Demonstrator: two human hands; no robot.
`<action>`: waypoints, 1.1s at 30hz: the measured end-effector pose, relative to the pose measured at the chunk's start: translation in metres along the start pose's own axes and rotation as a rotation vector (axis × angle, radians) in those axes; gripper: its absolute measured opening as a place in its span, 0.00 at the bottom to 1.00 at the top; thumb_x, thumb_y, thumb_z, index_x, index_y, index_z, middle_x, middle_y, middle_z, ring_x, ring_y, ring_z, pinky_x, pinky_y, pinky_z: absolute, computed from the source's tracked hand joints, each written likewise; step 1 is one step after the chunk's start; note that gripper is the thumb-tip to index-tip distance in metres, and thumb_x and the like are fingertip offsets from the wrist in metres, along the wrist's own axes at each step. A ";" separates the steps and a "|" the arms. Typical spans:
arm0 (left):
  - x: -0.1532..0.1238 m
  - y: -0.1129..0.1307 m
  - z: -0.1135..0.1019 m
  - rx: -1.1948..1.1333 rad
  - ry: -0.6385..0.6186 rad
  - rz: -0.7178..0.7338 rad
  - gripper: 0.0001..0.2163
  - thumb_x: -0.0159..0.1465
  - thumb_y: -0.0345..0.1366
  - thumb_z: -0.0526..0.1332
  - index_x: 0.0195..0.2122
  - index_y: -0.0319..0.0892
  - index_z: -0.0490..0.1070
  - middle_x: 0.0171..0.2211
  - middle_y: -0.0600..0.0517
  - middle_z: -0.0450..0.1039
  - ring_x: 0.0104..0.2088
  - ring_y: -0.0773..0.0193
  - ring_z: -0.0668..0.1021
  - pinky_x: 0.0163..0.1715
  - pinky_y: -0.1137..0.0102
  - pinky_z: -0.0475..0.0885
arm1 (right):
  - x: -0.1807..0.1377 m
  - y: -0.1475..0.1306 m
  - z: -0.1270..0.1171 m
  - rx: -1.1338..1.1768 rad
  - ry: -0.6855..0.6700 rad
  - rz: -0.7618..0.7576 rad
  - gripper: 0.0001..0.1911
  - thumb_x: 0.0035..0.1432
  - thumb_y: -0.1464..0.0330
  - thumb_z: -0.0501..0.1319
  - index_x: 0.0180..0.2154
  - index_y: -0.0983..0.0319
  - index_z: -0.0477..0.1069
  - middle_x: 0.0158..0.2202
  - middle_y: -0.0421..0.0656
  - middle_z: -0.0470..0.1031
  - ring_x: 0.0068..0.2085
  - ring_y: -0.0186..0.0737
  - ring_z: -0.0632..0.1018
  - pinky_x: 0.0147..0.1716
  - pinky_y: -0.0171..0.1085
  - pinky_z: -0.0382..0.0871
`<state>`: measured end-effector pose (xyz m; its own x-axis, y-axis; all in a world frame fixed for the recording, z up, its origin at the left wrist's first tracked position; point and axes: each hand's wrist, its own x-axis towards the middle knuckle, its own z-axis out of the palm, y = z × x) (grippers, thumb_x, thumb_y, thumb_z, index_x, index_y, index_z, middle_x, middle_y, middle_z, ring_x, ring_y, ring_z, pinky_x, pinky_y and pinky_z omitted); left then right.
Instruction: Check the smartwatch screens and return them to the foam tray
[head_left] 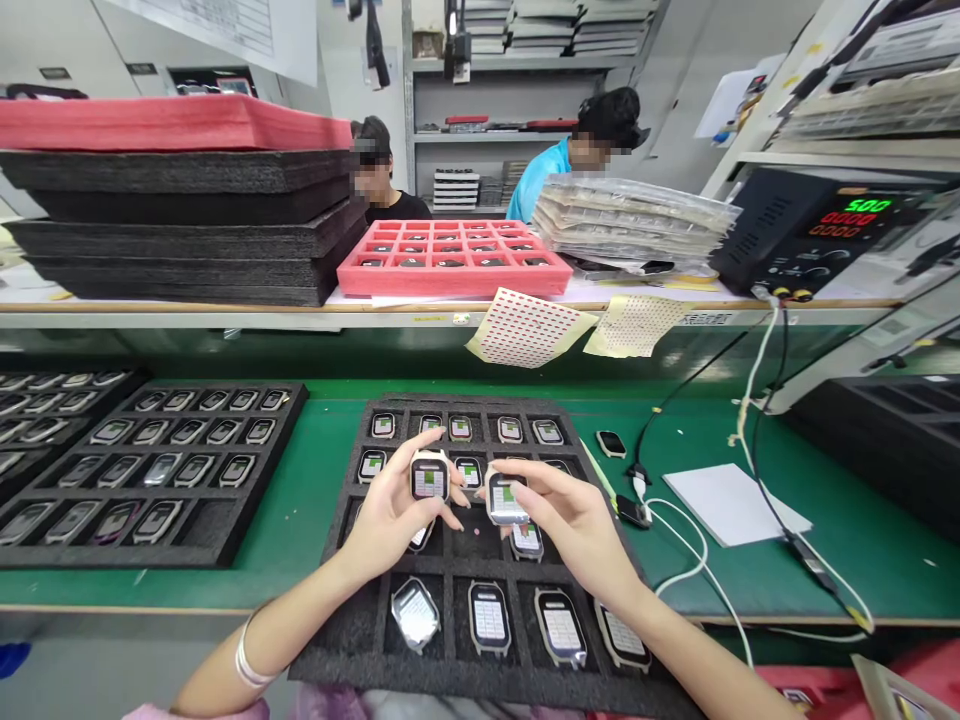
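Note:
My left hand (390,515) grips a small white watch body (430,478) with a lit screen, held up over a black foam tray (360,640). My right hand (577,525) pinches a second watch body (504,499), its screen also lit, just to the right of the first. The two watch bodies sit side by side, a little apart. The tray under both hands holds several more watch bodies in its pockets, some with lit screens (489,618).
Another black foam tray (217,540) of watch bodies lies left on the green mat. A white pad (731,505), cables (697,560) and a loose watch body (611,443) lie right. On the shelf behind: stacked trays (180,215), a red tray (450,278), a power supply (810,235). Two people sit beyond.

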<state>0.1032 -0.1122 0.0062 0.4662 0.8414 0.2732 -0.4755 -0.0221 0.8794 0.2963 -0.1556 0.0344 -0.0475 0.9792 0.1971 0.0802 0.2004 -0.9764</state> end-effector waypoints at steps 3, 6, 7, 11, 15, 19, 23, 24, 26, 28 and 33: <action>0.000 0.000 0.000 0.006 0.011 -0.016 0.21 0.62 0.33 0.61 0.56 0.41 0.60 0.37 0.47 0.71 0.34 0.60 0.76 0.27 0.67 0.77 | -0.001 0.001 0.001 -0.043 0.014 0.004 0.09 0.58 0.66 0.62 0.41 0.59 0.77 0.40 0.44 0.79 0.37 0.42 0.79 0.31 0.35 0.78; 0.001 0.000 0.000 0.044 0.052 -0.050 0.18 0.64 0.35 0.59 0.54 0.41 0.61 0.34 0.48 0.70 0.31 0.61 0.76 0.23 0.70 0.76 | -0.002 0.002 -0.001 -0.049 -0.029 0.009 0.11 0.60 0.65 0.60 0.43 0.58 0.76 0.44 0.45 0.77 0.37 0.43 0.79 0.32 0.36 0.78; 0.001 -0.001 0.000 0.054 0.059 -0.056 0.17 0.64 0.36 0.59 0.54 0.41 0.61 0.33 0.48 0.70 0.30 0.62 0.76 0.22 0.71 0.76 | -0.002 0.002 -0.001 -0.038 -0.053 0.010 0.12 0.61 0.66 0.59 0.44 0.58 0.76 0.45 0.45 0.77 0.36 0.42 0.80 0.32 0.36 0.78; 0.001 -0.001 -0.001 0.054 0.070 -0.041 0.20 0.63 0.36 0.60 0.55 0.42 0.61 0.35 0.48 0.70 0.31 0.62 0.75 0.23 0.70 0.76 | -0.003 0.002 -0.003 0.077 -0.150 0.038 0.17 0.58 0.68 0.62 0.50 0.57 0.72 0.45 0.45 0.77 0.36 0.43 0.80 0.38 0.40 0.78; -0.001 0.001 0.000 -0.005 0.041 -0.002 0.30 0.58 0.32 0.65 0.61 0.45 0.55 0.40 0.46 0.70 0.37 0.59 0.75 0.31 0.66 0.76 | -0.003 0.005 -0.001 0.121 -0.172 0.032 0.21 0.57 0.70 0.64 0.53 0.57 0.69 0.47 0.45 0.76 0.39 0.43 0.80 0.42 0.42 0.77; -0.002 0.000 0.001 -0.018 0.039 -0.008 0.32 0.59 0.31 0.64 0.63 0.45 0.51 0.41 0.46 0.70 0.37 0.60 0.74 0.32 0.67 0.76 | -0.003 0.010 -0.001 0.073 -0.177 0.025 0.22 0.56 0.70 0.65 0.54 0.57 0.69 0.48 0.46 0.76 0.38 0.43 0.80 0.43 0.44 0.77; -0.003 -0.001 0.000 -0.007 0.056 -0.029 0.31 0.61 0.32 0.63 0.63 0.45 0.50 0.40 0.46 0.70 0.36 0.63 0.75 0.32 0.69 0.76 | -0.004 0.013 -0.003 0.013 -0.201 -0.002 0.25 0.55 0.70 0.66 0.55 0.58 0.68 0.50 0.48 0.74 0.43 0.47 0.79 0.45 0.46 0.76; -0.004 -0.001 -0.001 -0.005 0.053 -0.032 0.32 0.61 0.32 0.63 0.63 0.45 0.50 0.41 0.46 0.70 0.36 0.63 0.75 0.32 0.69 0.76 | -0.004 0.014 -0.004 -0.002 -0.205 -0.006 0.26 0.55 0.70 0.66 0.56 0.58 0.67 0.51 0.48 0.73 0.43 0.47 0.79 0.45 0.46 0.76; -0.006 0.000 -0.002 -0.007 0.041 -0.027 0.33 0.60 0.32 0.64 0.63 0.46 0.50 0.41 0.47 0.70 0.36 0.63 0.75 0.33 0.68 0.76 | -0.002 0.017 -0.005 -0.031 -0.213 -0.013 0.27 0.55 0.69 0.66 0.56 0.58 0.66 0.53 0.49 0.72 0.43 0.47 0.79 0.44 0.46 0.76; -0.009 0.001 -0.004 -0.009 0.023 -0.029 0.34 0.59 0.32 0.65 0.63 0.48 0.50 0.43 0.47 0.69 0.37 0.62 0.75 0.35 0.66 0.76 | 0.003 0.022 -0.004 -0.065 -0.232 -0.020 0.28 0.55 0.69 0.66 0.57 0.59 0.65 0.54 0.49 0.71 0.43 0.46 0.78 0.46 0.46 0.75; -0.025 0.004 -0.010 0.013 0.023 -0.129 0.36 0.60 0.32 0.64 0.65 0.53 0.45 0.44 0.49 0.67 0.41 0.61 0.75 0.42 0.61 0.75 | 0.019 0.045 0.003 -0.260 -0.363 -0.029 0.27 0.56 0.71 0.63 0.58 0.62 0.62 0.41 0.46 0.76 0.36 0.41 0.79 0.38 0.41 0.76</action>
<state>0.0825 -0.1277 -0.0010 0.5052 0.8501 0.1487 -0.4027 0.0799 0.9118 0.2961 -0.1282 -0.0059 -0.3963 0.9081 0.1349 0.3191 0.2740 -0.9073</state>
